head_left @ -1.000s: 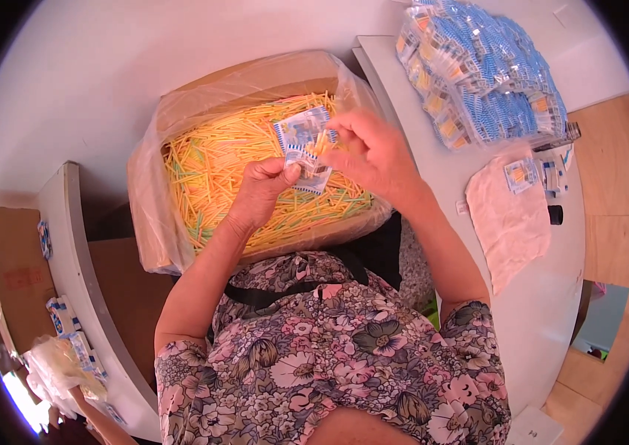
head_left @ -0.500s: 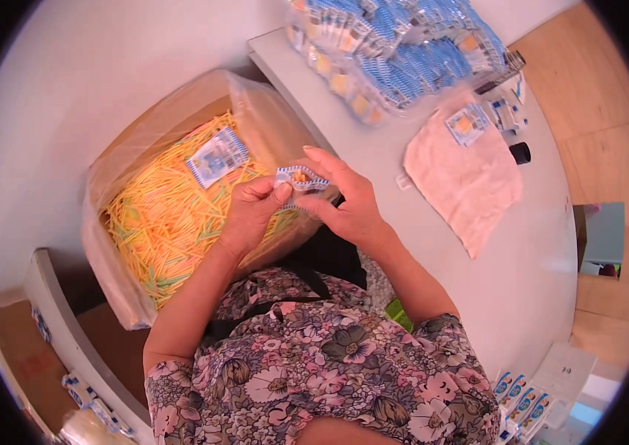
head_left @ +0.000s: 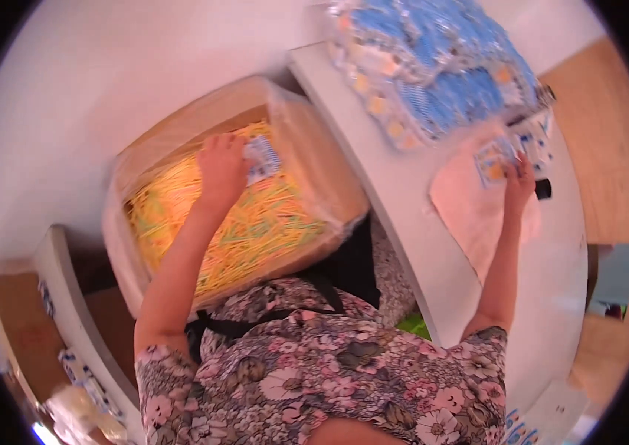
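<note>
Inside the large carton, my left hand (head_left: 223, 169) covers the left part of a small clear packet (head_left: 263, 159) with blue-striped edges. The fingers are bent down at its edge; their tips are hidden. The packet rests on a heap of thin yellow, orange and green sticks (head_left: 255, 241). Out to the right, my right hand (head_left: 521, 182) has its fingers pinched on a small clear packet, partly hidden and blurred, over the pale pink cloth (head_left: 470, 200). Beside those fingers, another packet with an orange and blue print (head_left: 492, 165) lies on the cloth.
A plastic-lined carton (head_left: 329, 167) holds the sticks, left of the white table (head_left: 396, 174). At the table's far end, a clear bag (head_left: 433, 67) bulges with blue-striped packets. A black cylindrical object (head_left: 544, 189) lies beside the cloth. Another curved white surface (head_left: 84, 311) stands at lower left.
My hands have parted from the small packet held between them. The left moved to the packet in the carton, the right to the cloth. The whole view shifted slightly.
</note>
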Tool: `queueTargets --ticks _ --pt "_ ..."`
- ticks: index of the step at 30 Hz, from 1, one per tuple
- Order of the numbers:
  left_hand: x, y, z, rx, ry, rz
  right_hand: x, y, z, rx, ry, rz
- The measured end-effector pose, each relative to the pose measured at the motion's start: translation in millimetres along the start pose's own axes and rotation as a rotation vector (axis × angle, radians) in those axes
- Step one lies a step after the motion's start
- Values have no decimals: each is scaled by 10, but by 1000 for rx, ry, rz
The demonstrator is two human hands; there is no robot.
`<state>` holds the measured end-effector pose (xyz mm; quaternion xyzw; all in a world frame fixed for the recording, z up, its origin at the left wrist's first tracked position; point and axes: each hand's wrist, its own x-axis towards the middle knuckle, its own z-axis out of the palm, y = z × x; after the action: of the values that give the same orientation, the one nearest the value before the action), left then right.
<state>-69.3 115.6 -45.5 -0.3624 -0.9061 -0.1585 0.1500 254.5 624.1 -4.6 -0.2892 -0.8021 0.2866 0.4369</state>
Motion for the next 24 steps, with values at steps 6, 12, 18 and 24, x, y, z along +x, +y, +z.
queueTargets --ticks 6,12,18,24 --pt "8 -30 52 -12 -165 -211 -49 -208 281 -563 43 -276" --pt "-21 -423 365 -460 -98 -375 -432 -1164 491 -492 108 -413" --pt "-45 -326 154 -327 115 -249 -838 -2147 824 -422 191 -762" --pt "-171 -20 -503 -1181 -68 -199 -1564 -3140 1993 242 -529 -281"
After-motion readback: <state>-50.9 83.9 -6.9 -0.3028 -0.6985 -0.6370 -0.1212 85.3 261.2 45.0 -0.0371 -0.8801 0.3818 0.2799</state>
